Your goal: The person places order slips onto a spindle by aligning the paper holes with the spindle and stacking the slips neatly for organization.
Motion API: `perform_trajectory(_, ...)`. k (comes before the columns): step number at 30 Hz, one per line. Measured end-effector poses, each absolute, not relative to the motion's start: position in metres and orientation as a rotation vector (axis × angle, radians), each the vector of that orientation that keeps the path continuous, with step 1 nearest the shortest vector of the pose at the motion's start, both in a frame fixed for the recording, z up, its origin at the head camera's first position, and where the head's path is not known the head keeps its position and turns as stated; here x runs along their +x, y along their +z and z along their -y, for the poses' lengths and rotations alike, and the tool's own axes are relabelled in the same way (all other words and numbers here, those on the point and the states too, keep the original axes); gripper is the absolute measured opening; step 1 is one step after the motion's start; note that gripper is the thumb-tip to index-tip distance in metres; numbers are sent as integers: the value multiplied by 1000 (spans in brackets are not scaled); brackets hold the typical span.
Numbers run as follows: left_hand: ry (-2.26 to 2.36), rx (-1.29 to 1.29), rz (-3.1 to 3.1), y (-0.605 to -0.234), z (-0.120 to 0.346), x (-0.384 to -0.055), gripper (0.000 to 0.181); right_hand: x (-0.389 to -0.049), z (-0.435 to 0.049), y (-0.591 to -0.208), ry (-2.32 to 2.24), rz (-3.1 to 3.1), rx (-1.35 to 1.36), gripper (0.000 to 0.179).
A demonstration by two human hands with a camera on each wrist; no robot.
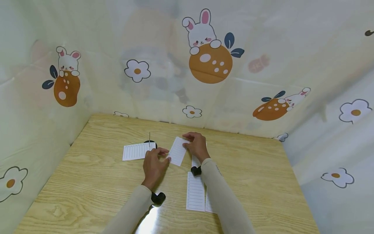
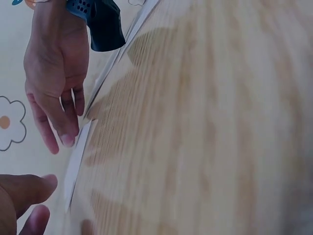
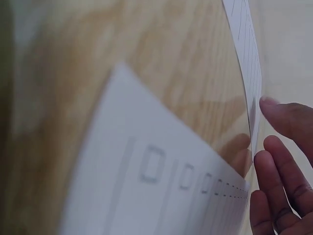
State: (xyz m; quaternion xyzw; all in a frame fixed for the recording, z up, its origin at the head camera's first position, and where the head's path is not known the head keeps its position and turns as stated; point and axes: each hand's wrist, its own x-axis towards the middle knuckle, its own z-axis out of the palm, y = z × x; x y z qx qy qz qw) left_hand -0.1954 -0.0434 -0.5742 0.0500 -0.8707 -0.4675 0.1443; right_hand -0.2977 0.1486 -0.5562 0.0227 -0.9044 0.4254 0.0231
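We're working between thin rod (image 1: 149, 137) and checklist cards (image 1: 195, 192); lined card (image 1: 177, 152) is slanting away-right lengthwise; left hand (image 1: 153, 165), right hand (image 1: 198, 147): fingers parted.

A seemingly upright rod (image 1: 149, 138) stands just beyond the left hand (image 1: 155, 165); free table (image 1: 254, 169) lies right of the right sleeve (image 1: 226, 195)

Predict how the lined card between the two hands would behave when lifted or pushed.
The lined card looks thin, so it is probably light and may flex. Its flat, rectangular shape suggests it would slide rather than roll if pushed.
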Motion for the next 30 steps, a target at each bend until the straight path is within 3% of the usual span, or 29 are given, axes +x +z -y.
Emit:
perform_trajectory(11, -1280, 162, 2523, -579, 40, -199, 27, -300, -148, -553, 1338, 2850, 46, 41)
perform_trajectory(19, -1253, 154, 2539, -581, 39, -199, 27, -302, -147, -553, 1336, 2886, 87, 27)
perform_trajectory(30, -1232, 151, 2549, -582, 41, -199, 25, -303, -155, -553, 1279, 2903, 210, 22)
